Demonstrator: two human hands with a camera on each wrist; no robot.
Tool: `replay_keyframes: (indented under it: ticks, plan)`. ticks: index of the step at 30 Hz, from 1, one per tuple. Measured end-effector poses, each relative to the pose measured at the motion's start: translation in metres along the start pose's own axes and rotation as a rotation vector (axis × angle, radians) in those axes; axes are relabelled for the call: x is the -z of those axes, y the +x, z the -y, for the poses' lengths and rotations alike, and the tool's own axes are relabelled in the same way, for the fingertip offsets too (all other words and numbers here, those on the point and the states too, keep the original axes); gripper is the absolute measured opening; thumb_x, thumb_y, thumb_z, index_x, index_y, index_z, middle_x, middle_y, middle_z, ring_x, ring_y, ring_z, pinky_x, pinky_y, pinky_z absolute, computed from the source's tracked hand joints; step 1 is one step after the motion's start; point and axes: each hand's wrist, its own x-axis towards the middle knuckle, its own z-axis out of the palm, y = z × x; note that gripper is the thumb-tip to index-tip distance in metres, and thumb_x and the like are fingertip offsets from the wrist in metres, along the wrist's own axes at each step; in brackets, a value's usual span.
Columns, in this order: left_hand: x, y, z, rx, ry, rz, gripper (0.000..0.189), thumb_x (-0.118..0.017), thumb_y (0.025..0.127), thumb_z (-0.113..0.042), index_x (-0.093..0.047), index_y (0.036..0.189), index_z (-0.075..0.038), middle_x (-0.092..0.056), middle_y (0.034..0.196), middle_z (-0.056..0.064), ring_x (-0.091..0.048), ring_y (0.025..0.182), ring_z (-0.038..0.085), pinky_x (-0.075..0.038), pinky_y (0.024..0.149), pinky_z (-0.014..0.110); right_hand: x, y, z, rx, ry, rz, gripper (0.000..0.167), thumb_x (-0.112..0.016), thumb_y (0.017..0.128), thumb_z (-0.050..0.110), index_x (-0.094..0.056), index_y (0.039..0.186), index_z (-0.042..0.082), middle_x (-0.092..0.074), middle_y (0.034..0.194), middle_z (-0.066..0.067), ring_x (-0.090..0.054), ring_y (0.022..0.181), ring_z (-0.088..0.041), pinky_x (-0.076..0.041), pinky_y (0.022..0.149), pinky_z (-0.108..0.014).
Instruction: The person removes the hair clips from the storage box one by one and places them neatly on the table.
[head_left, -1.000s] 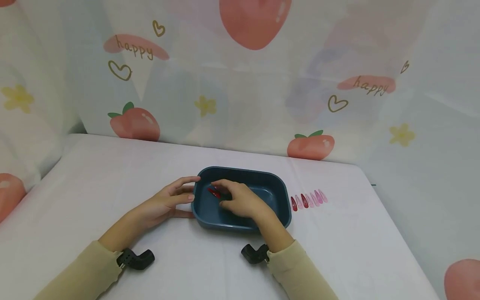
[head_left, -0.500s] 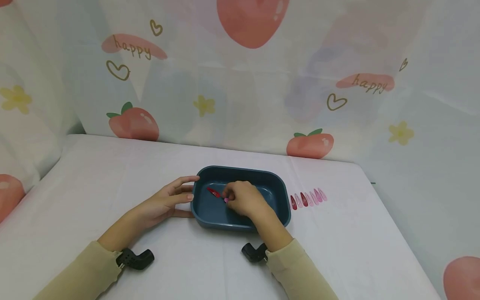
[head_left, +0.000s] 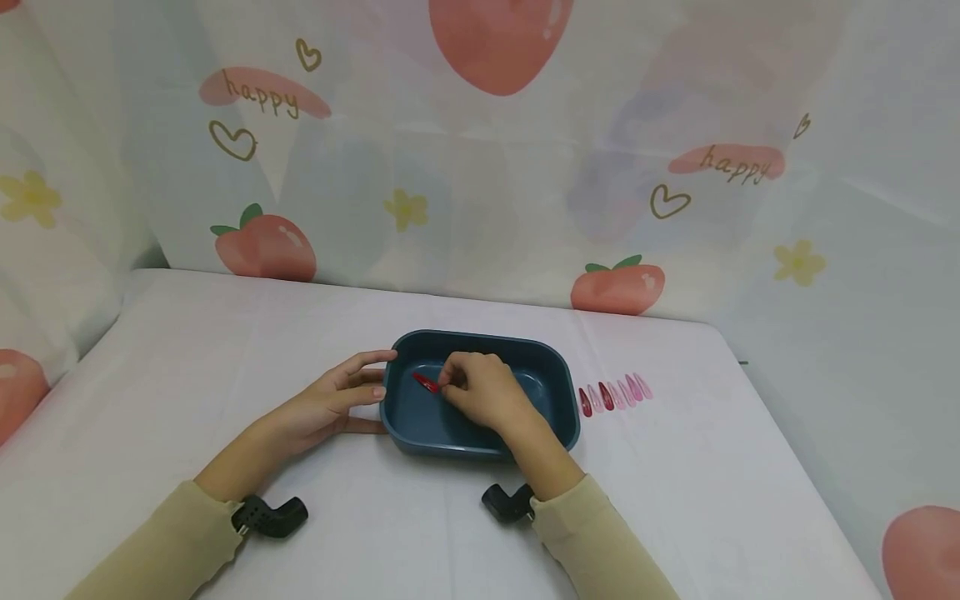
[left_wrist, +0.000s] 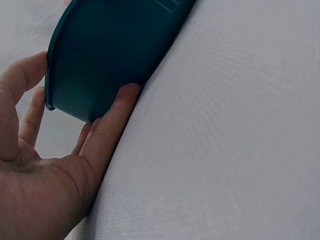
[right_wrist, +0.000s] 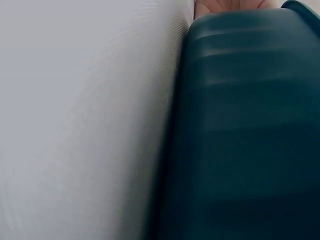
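A dark teal rectangular tray (head_left: 480, 454) sits on the white table. My left hand (head_left: 330, 406) rests against its left end, fingers spread and touching the rim and outer wall; in the left wrist view the fingers (left_wrist: 112, 125) lie along that wall. Inside the tray, a red hair clip (head_left: 424, 382) lies near the left end. My right hand (head_left: 486, 392) reaches in over the front side, with thumb and forefinger pinched together at the clip's right end. What sits between those fingertips is mostly hidden. The right wrist view shows mainly the tray's outer wall (right_wrist: 250, 105).
To the right of the tray, several hair clips (head_left: 617, 395) in red and pink lie side by side in a slanted row on the white tablecloth (head_left: 675, 475). A curtain (head_left: 480, 192) printed with fruit and hearts hangs behind the table.
The right hand first drew back right from the red clip, with a small pink piece showing at its fingertips, then shifted slightly up and left; that piece is now hidden. The left hand stays put.
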Motion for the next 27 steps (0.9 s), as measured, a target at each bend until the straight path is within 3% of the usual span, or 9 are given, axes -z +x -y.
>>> replay_keyframes:
  ticks: [6, 11, 15, 19, 23, 27]
  plan:
    - [0.001, -0.001, 0.002, 0.001, 0.001, -0.009, 0.062, -0.061, 0.100, -0.018, -0.032, 0.155, -0.022, -0.029, 0.156, 0.019, -0.046, 0.132, 0.039, -0.053, 0.093, 0.058, 0.001, 0.002, 0.000, 0.025, 0.057, -0.015, 0.005, -0.070, 0.093, 0.020, -0.070, 0.096, 0.016, -0.069, 0.084, 0.006, -0.060, 0.073, -0.009, -0.052, 0.066, -0.025]
    - [0.001, -0.002, 0.004, 0.008, -0.005, -0.018, 0.060, -0.061, 0.100, -0.018, -0.034, 0.154, -0.024, -0.030, 0.155, 0.019, -0.048, 0.131, 0.038, -0.054, 0.093, 0.057, 0.010, 0.000, -0.003, 0.048, 0.133, -0.009, 0.014, -0.067, 0.093, 0.014, -0.073, 0.106, 0.012, -0.069, 0.090, 0.003, -0.061, 0.077, -0.011, -0.053, 0.068, -0.026]
    - [-0.001, -0.001, 0.004, 0.010, -0.001, -0.027, 0.059, -0.062, 0.100, -0.019, -0.036, 0.153, -0.024, -0.031, 0.154, 0.019, -0.048, 0.130, 0.038, -0.054, 0.093, 0.058, 0.026, -0.005, -0.008, 0.042, 0.260, 0.000, 0.025, -0.068, 0.091, 0.008, -0.072, 0.115, 0.011, -0.071, 0.103, -0.006, -0.064, 0.080, -0.015, -0.054, 0.066, -0.031]
    - [-0.002, 0.001, 0.004, 0.016, -0.004, -0.027, 0.058, -0.061, 0.100, -0.019, -0.037, 0.153, -0.024, -0.032, 0.153, 0.018, -0.049, 0.129, 0.038, -0.054, 0.093, 0.058, 0.043, -0.014, -0.017, 0.008, 0.416, 0.008, 0.034, -0.071, 0.090, 0.009, -0.069, 0.124, 0.011, -0.074, 0.102, -0.016, -0.070, 0.083, -0.019, -0.054, 0.074, -0.035]
    - [-0.001, 0.002, 0.002, 0.022, -0.007, -0.033, 0.059, -0.061, 0.100, -0.017, -0.036, 0.153, -0.023, -0.033, 0.154, 0.018, -0.049, 0.129, 0.038, -0.054, 0.093, 0.057, 0.055, -0.022, -0.027, 0.019, 0.551, 0.000, 0.040, -0.071, 0.091, 0.009, -0.063, 0.130, 0.006, -0.070, 0.113, -0.023, -0.071, 0.091, -0.034, -0.057, 0.085, -0.032]
    - [0.000, 0.001, 0.001, 0.023, -0.006, -0.040, 0.059, -0.061, 0.100, -0.017, -0.036, 0.153, -0.023, -0.033, 0.153, 0.018, -0.049, 0.129, 0.037, -0.054, 0.093, 0.057, 0.060, -0.028, -0.036, 0.034, 0.615, -0.021, 0.043, -0.071, 0.091, 0.006, -0.061, 0.133, 0.003, -0.063, 0.123, -0.026, -0.071, 0.091, -0.035, -0.059, 0.082, -0.029]
